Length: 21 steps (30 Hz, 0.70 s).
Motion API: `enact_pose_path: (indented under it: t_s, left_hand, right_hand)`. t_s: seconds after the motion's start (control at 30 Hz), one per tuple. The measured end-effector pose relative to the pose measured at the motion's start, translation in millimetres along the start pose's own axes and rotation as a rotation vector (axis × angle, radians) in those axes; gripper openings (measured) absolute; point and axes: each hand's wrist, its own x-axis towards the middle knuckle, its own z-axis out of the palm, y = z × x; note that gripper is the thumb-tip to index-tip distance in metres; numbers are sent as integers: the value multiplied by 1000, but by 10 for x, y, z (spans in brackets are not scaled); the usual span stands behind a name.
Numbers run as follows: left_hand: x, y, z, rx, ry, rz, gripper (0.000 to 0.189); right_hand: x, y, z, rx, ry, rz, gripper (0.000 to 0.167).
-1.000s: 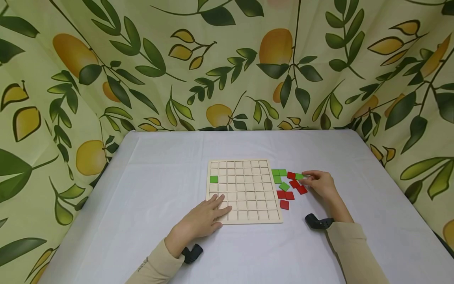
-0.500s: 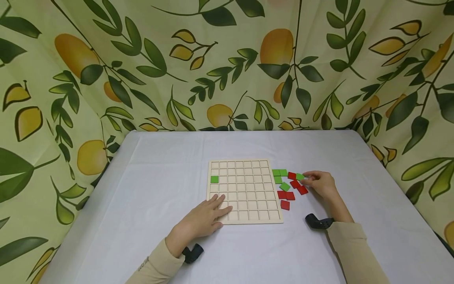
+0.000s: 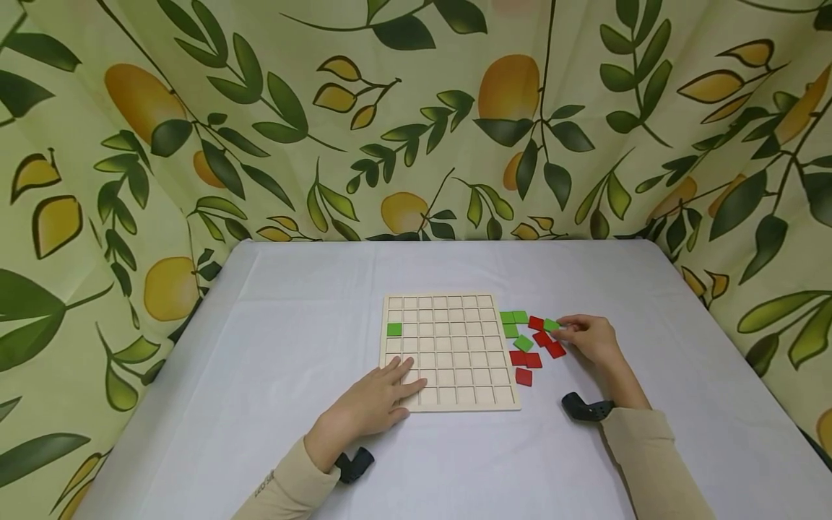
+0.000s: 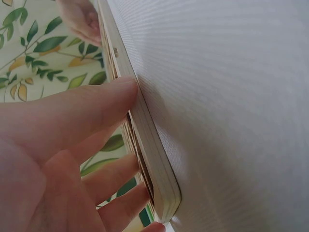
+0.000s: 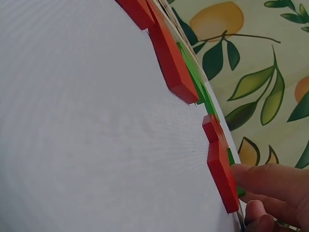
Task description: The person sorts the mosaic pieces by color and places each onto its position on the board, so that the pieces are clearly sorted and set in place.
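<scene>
A pale wooden grid board (image 3: 448, 354) lies flat, with one green tile (image 3: 394, 329) in a cell of its left column. My left hand (image 3: 370, 397) rests with spread fingers on the board's lower left corner. In the left wrist view, the thumb (image 4: 116, 99) touches the board's edge (image 4: 149, 145). To the right of the board, my right hand (image 3: 591, 338) pinches a green tile (image 3: 550, 325) at the end of the loose group. The right wrist view has that green tile (image 5: 240, 190) by the fingertips, partly behind a red tile (image 5: 223, 176).
Several loose green tiles (image 3: 510, 331) and red tiles (image 3: 518, 358) lie close along the board's right side. A white cloth (image 3: 292, 303) covers the table. Behind and at the sides hangs a leaf-and-fruit patterned curtain (image 3: 403, 94). Each wrist carries a black device (image 3: 585, 408).
</scene>
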Motion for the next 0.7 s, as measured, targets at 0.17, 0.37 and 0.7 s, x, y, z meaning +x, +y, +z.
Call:
enact_pose_path:
  t_s: [0.17, 0.37, 0.7]
  left_hand:
    - [0, -1, -2, -7, -4, 1, 50]
    - [3, 0, -10, -2, 1, 4, 50]
    - [7, -8, 0, -3, -2, -2, 50]
  right_hand:
    - [2, 12, -10, 3, -7, 4, 42]
    - [-3, -8, -20, 17, -4, 6, 42]
    - [-21, -90, -33, 16, -7, -20, 42]
